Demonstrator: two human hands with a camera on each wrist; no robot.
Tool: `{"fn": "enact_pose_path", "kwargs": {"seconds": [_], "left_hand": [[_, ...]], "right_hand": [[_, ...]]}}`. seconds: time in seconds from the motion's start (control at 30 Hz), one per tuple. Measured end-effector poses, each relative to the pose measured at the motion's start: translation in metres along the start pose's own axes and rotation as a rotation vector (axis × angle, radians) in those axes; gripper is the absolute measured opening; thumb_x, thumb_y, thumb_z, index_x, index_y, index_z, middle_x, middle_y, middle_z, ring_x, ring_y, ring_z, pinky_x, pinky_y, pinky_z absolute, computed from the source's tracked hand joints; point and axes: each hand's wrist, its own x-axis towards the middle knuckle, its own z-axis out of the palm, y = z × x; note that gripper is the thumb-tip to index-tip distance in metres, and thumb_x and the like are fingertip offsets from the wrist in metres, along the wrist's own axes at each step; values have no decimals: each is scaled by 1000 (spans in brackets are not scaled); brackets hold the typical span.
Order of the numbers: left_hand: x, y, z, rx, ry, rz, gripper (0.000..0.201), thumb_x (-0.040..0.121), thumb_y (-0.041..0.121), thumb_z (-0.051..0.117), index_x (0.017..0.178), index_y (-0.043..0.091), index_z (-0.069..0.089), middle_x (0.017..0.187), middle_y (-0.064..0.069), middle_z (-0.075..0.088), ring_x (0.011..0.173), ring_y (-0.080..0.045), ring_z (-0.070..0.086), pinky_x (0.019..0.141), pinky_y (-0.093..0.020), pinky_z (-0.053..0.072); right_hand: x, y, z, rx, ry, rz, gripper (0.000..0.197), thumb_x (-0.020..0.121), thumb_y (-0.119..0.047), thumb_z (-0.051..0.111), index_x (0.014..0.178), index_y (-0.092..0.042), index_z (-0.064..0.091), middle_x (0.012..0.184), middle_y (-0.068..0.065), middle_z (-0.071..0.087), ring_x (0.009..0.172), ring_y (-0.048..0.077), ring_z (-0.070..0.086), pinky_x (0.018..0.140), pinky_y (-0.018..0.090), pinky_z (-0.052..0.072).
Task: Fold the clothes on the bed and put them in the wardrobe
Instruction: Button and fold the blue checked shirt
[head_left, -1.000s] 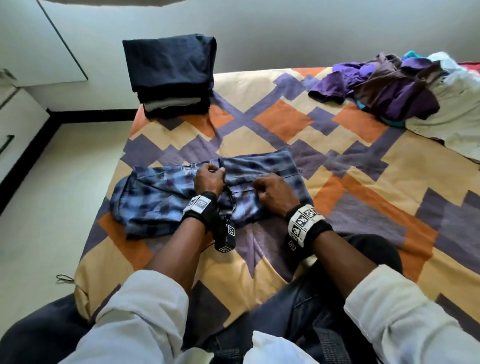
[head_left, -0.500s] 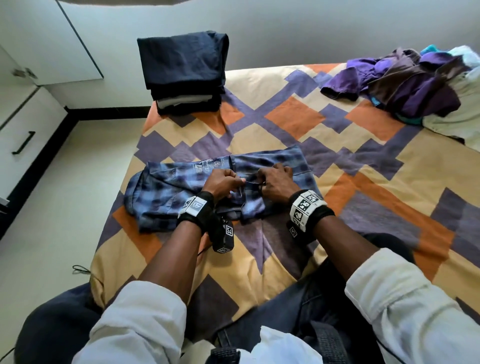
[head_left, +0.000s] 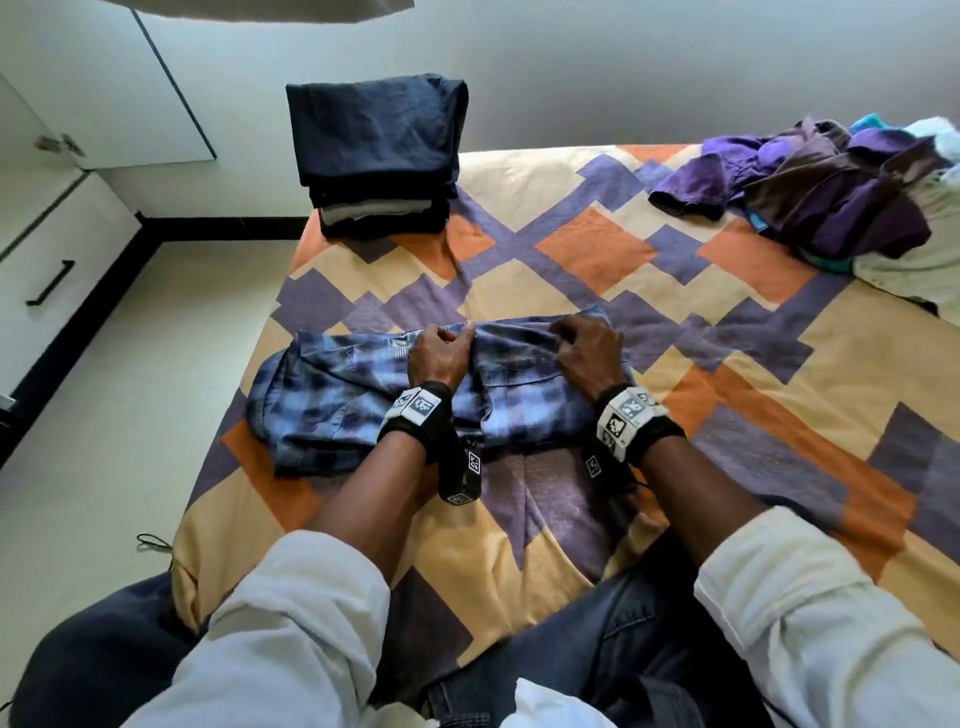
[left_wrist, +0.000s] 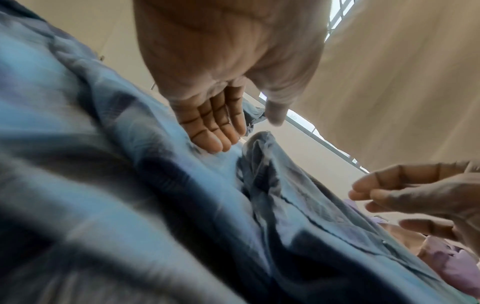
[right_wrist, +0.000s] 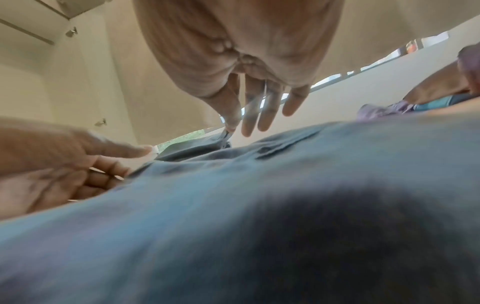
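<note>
Person kneels at the near edge of the bed (head_left: 857, 395), white sleeves (head_left: 291, 623) pushed up, a tagged band (head_left: 422, 408) on each wrist.

Plaid shirt (head_left: 332, 400) lies partly folded on the patterned cover, near the bed's left edge, just in front of the knees. Both hands are on its far edge.

Left hand (head_left: 439, 356): rests mid-shirt. In the left wrist view its fingers (left_wrist: 213, 127) are straight, held together, tips pressing the cloth; thumb apart and free. Flat press, nothing pinched.

Right hand (head_left: 589, 351): on the shirt's right part, close to the far right corner. In the head view the fingers look bent at the knuckles; in the right wrist view they are mostly straight and spread, pointing down at the fabric, with the thumb tip at a raised bit of cloth. Cannot tell whether it pinches that fold or only touches it.

Hands are apart, with a raised crease of shirt between them.

Farther back: stack of folded dark clothes (head_left: 376, 150) at the far left corner of the bed. Far right: loose heap of unfolded clothes (head_left: 831, 192), purple and brown on top, pale cloth beside it.

Left of the bed: white wardrobe (head_left: 36, 249) with a black handle, well apart from the shirt.
</note>
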Motion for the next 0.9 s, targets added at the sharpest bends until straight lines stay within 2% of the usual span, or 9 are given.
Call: {"fn": "enact_pose_path", "kwargs": {"seconds": [0.07,0.17,0.23,0.3,0.4,0.53,0.63,0.73,0.9], "left_hand": [[5,12,-2,3,-2,15,55,86,56,65,54,19,40,54,0,45,52,-21,42,52,-29,31],[18,17,-2,47,-65,1,47,83,38,72,51,15,46,56,-4,51,60,-29,50,59,-28,34],[23,17,-2,67,-95,9,23,83,23,70,64,15,61,73,-9,66,77,-28,63,66,-26,42],[24,16,1,67,-82,61,12,90,20,66,87,9,69,94,-14,72,90,-28,66,77,-30,49],[27,12,7,47,-35,107,20,97,21,58,101,2,63,104,-16,68,95,-30,64,84,-36,51],[31,7,16,39,-6,61,17,97,23,57,97,6,61,101,-15,69,94,-32,65,82,-39,53],[32,12,19,73,1,36,13,98,23,54,93,11,54,104,-15,67,95,-32,63,81,-36,49],[31,11,21,101,11,5,12,101,23,51,96,11,50,108,-18,66,99,-36,62,82,-38,46],[20,9,16,63,8,-15,23,103,20,41,118,4,49,112,-21,64,100,-37,61,75,-35,40]], "right_hand": [[18,6,-10,-121,-57,23,26,84,-9,55,101,-19,73,107,5,71,108,30,58,90,40,36],[44,11,-17,-320,-245,14,43,86,-10,54,126,-21,62,130,7,61,125,28,44,98,41,30],[55,11,-15,-449,-402,-4,46,86,-12,52,131,-20,55,132,11,57,128,29,38,98,42,28],[62,13,-11,-554,-466,-8,34,85,-14,53,118,-19,62,122,12,60,122,29,38,95,42,28],[69,18,-7,-476,-384,51,19,82,-17,57,99,-20,66,105,8,63,115,29,43,86,40,26],[64,29,0,-274,-184,139,4,83,-18,61,85,-17,57,95,12,65,103,32,55,83,39,28],[58,33,11,-199,-79,108,4,87,-14,60,89,-11,58,100,15,63,94,34,59,75,34,37],[58,37,17,-62,-13,151,9,86,0,53,86,-5,60,91,19,65,85,35,61,64,28,32],[52,36,2,130,-38,303,34,86,-2,54,120,-5,57,112,20,65,99,34,61,74,31,43]]}}
